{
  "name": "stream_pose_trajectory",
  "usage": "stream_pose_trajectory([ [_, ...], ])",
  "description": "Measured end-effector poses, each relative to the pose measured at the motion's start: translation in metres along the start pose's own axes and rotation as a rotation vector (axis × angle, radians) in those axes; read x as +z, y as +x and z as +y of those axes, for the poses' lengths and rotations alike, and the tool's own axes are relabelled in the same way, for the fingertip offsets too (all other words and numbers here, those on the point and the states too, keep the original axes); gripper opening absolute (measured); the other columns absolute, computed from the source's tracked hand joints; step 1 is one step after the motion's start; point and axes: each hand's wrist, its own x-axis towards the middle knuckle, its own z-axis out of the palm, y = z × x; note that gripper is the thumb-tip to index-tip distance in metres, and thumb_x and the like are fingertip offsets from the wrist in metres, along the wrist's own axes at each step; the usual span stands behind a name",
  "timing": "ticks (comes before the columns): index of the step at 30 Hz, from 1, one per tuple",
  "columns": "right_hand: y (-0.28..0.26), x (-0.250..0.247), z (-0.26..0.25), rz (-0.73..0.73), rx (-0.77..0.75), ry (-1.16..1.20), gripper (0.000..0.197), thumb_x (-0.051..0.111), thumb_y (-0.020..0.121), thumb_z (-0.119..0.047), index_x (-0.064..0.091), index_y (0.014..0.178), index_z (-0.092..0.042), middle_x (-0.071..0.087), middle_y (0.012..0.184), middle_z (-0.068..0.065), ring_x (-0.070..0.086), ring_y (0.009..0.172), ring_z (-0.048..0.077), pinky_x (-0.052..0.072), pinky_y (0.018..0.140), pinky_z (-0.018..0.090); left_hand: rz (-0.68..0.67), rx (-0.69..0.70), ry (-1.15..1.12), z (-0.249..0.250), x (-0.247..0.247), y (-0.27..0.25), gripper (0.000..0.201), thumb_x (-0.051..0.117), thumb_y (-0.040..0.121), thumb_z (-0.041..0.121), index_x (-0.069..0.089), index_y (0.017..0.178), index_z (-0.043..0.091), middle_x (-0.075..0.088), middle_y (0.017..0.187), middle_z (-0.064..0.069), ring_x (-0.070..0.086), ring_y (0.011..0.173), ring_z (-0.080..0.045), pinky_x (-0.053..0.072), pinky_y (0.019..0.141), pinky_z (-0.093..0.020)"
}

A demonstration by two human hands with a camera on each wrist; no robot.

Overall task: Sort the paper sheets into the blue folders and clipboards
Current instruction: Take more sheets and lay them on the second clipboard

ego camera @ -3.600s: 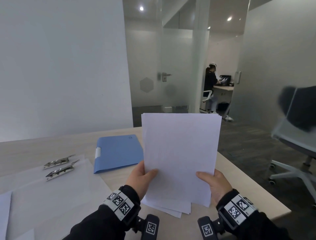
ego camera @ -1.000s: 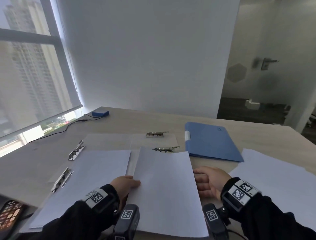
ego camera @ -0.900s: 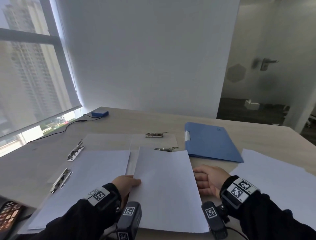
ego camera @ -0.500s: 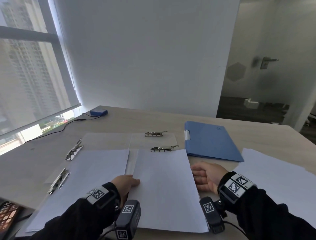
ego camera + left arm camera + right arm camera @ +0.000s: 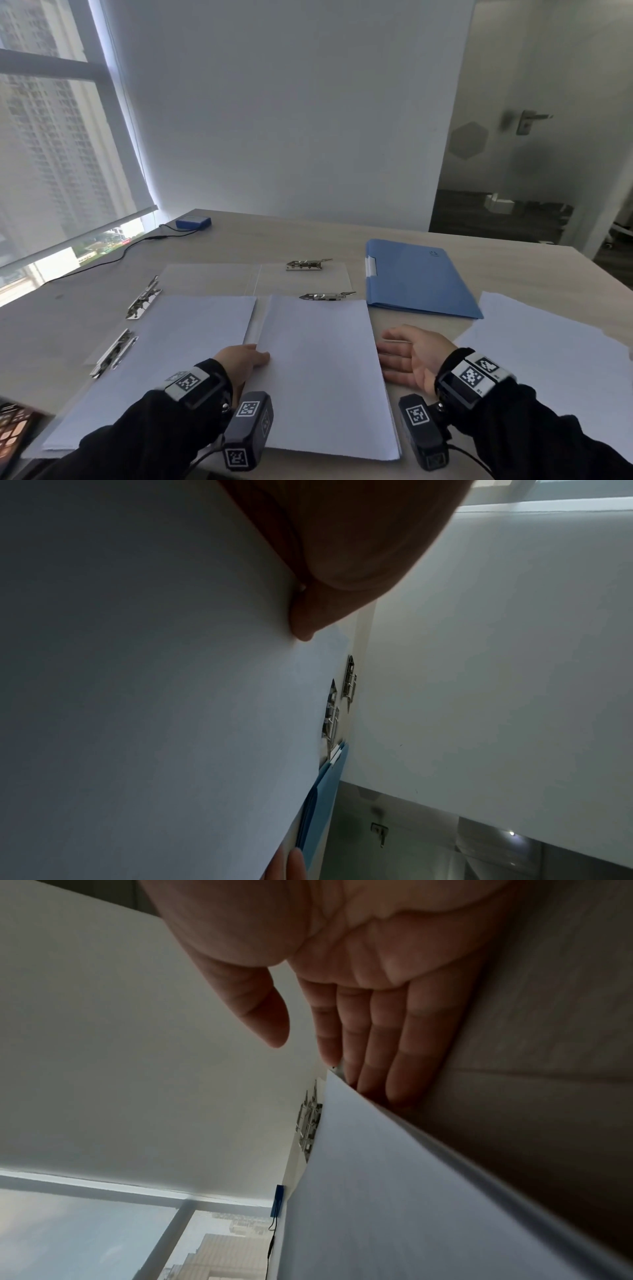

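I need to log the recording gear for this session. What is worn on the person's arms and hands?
Both arms are in black sleeves. The left hand and right hand are bare, without gloves. Each wrist carries a black band with white squares printed in black code patterns, and under each hangs a small black camera block with similar tags and a thin black cable.

Bare table [image 5: 394,236] lies open at twelve o'clock. Metal clips [image 5: 327,296] and the blue folder [image 5: 418,279] block one o'clock.

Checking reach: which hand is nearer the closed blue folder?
Right. The right hand lies on the table just below the closed blue folder; the left hand sits across the paper stack, farther away.
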Motion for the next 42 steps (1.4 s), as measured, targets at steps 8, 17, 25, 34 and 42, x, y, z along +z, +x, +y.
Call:
stream_pose_trajectory([
  [8,-0.006,0.005,-0.004,0.026,-0.036,-0.065,0.031,0.056,0.09,-0.027,0.06,0.117,-0.012,0.067,0.116,0.017,0.069,0.096,0.032,0.057,0.078,0.046,-0.011,0.048,0.078,0.004,-0.007,-0.006,0.049,0.079,0.056,0.034,0.067,0.097,0.012,0.064,0.117,-0.02,0.059,0.113,-0.041,0.043,0.104,-0.053],
  [17,-0.008,0.014,-0.007,0.048,-0.049,-0.074,0.036,0.055,0.093,-0.029,0.058,0.125,-0.013,0.066,0.117,0.016,0.065,0.107,0.031,0.054,0.076,0.043,0.013,0.155,0.109,0.026,-0.003,-0.011,0.026,0.072,0.071,0.024,0.063,0.092,0.011,0.064,0.117,-0.017,0.059,0.112,-0.035,0.044,0.102,-0.047],
  [25,-0.003,0.022,-0.014,0.06,-0.046,-0.091,0.036,0.054,0.094,-0.028,0.057,0.127,-0.014,0.063,0.122,0.015,0.061,0.113,0.029,0.052,0.079,0.044,0.029,0.206,0.261,0.032,0.002,0.0,0.048,0.06,0.088,0.019,0.048,0.132,0.007,0.052,0.131,-0.015,0.049,0.111,-0.028,0.042,0.1,-0.038],
  [34,0.013,0.034,-0.027,0.095,-0.055,-0.131,0.036,0.06,0.09,-0.026,0.058,0.124,-0.015,0.065,0.116,0.012,0.062,0.102,0.022,0.055,0.076,0.04,0.04,0.222,0.364,0.048,0.005,0.016,0.039,0.058,0.088,0.022,0.054,0.123,0.005,0.053,0.107,-0.01,0.052,0.103,-0.028,0.044,0.089,-0.038],
  [42,0.031,0.042,-0.037,0.119,-0.073,-0.154,0.035,0.059,0.089,-0.027,0.06,0.121,-0.014,0.067,0.111,0.009,0.062,0.09,0.02,0.054,0.074,0.038,0.018,0.145,0.281,0.058,0.003,0.032,0.043,0.058,0.08,0.025,0.054,0.118,0.005,0.06,0.109,-0.018,0.059,0.101,-0.036,0.046,0.079,-0.04],
])
